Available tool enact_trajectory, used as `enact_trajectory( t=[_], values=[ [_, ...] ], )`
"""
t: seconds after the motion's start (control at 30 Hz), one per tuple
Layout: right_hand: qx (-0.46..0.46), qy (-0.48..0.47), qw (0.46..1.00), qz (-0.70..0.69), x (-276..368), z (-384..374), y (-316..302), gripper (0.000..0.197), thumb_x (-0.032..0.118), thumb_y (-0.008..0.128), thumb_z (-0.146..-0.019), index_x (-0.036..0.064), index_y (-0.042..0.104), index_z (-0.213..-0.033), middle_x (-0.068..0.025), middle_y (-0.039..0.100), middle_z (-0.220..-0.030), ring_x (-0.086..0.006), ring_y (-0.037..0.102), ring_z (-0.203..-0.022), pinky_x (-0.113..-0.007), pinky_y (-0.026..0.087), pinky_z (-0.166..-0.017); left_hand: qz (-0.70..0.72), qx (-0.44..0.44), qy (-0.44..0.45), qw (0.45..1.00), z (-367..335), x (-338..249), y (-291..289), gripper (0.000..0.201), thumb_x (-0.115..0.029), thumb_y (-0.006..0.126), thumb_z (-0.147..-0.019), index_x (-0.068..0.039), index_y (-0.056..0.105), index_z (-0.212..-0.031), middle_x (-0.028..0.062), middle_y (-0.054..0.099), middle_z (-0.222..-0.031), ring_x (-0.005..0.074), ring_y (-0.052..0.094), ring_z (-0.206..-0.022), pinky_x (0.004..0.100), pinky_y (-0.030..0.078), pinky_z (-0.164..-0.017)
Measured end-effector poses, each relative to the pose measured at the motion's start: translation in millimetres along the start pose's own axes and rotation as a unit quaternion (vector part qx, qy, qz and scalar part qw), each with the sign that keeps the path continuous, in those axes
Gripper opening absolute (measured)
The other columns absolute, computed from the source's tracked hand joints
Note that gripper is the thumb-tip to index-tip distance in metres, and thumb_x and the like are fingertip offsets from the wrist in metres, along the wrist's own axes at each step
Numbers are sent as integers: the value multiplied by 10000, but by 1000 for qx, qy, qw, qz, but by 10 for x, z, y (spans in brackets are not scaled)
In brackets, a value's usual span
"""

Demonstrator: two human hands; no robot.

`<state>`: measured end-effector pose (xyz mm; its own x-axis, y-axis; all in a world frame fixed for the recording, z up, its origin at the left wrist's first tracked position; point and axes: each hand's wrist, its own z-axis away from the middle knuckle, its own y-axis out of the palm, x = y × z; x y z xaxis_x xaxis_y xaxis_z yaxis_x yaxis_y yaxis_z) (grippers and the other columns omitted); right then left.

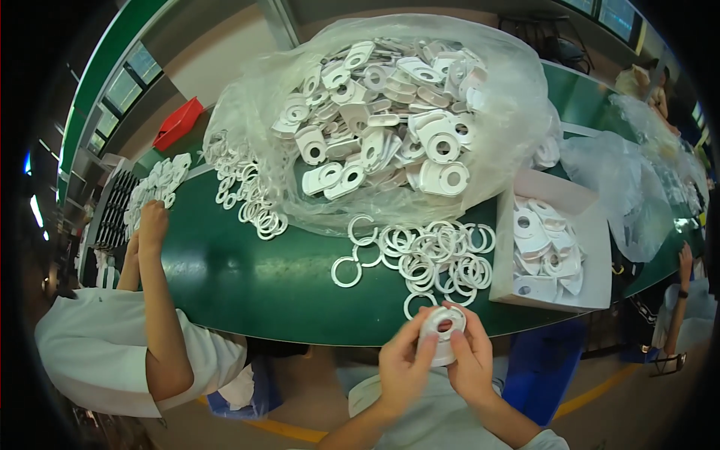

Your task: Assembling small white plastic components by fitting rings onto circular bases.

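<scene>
Between both my hands, just off the table's front edge, is a white plastic housing point(442, 351) with a round hole near its top. My left hand point(405, 364) grips its left side, thumb pressed on the face. On the other side, my right hand point(472, 360) holds it the same way. Whether a loose ring sits in the part I cannot make out. Just beyond my fingers lies a heap of white plastic rings point(442, 259), a few of them spread out to the left.
A large clear plastic bag point(262, 161) full of white housings stands on the green table point(202, 247). At right is a white box point(555, 300) holding similar housings. More rings point(262, 217) lie left of the bag. A co-worker point(142, 337) sits at left; a red bin point(178, 124) stands behind.
</scene>
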<state>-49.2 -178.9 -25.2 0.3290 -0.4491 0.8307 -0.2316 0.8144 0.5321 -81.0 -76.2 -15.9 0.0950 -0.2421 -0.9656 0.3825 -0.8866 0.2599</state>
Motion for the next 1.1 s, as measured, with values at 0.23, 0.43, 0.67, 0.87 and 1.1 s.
enact_trajectory(
  t=[0.23, 0.43, 0.67, 0.87, 1.1],
  values=[
    [2, 20, 1000, -13, 58, -58, -1, 285, 75, 370, -954, -39, 399, -1214, -265, 603, -1050, -355, 658, -896, -436, 576, -748, -475, -101, 249, 838, -611, -286, -693, 297, -28, 761, -639, -33, 665, -920, 105, 618, -916, 237, 579, -826, 317, 461, -663],
    [-2, 80, 996, -39, 72, -109, -28, 297, 102, 351, -963, -33, 405, -1222, -262, 604, -1060, -365, 666, -863, -431, 570, -761, -571, 10, 122, 811, -948, -295, -1015, 178, -84, 746, -687, -15, 652, -822, 102, 596, -779, 264, 585, -696, 332, 463, -621],
    [-4, 115, 992, -60, 126, -149, -48, 305, 96, 344, -965, -26, 410, -1237, -253, 595, -1087, -364, 652, -917, -427, 559, -795, -533, -54, 225, 814, -623, -685, -931, 62, 36, 653, -770, 12, 662, -827, 83, 627, -741, 149, 602, -612, 252, 452, -539],
    [64, 144, 981, -115, 107, -140, -95, 497, 310, 359, -992, -41, 339, -1344, -201, 527, -1225, -375, 596, -1042, -466, 489, -907, -115, 15, -101, 988, -389, -458, -538, 87, 11, 641, -832, 53, 664, -906, 62, 652, -760, 97, 609, -631, 193, 445, -521],
    [46, 136, 982, -124, 85, -111, -135, 468, 232, 351, -975, -46, 333, -1351, -177, 498, -1270, -303, 558, -1114, -461, 467, -941, -75, 16, -120, 990, -359, -285, -271, 77, 11, 654, -817, 56, 670, -877, 58, 647, -706, 77, 594, -581, 176, 420, -488]
  ],
)
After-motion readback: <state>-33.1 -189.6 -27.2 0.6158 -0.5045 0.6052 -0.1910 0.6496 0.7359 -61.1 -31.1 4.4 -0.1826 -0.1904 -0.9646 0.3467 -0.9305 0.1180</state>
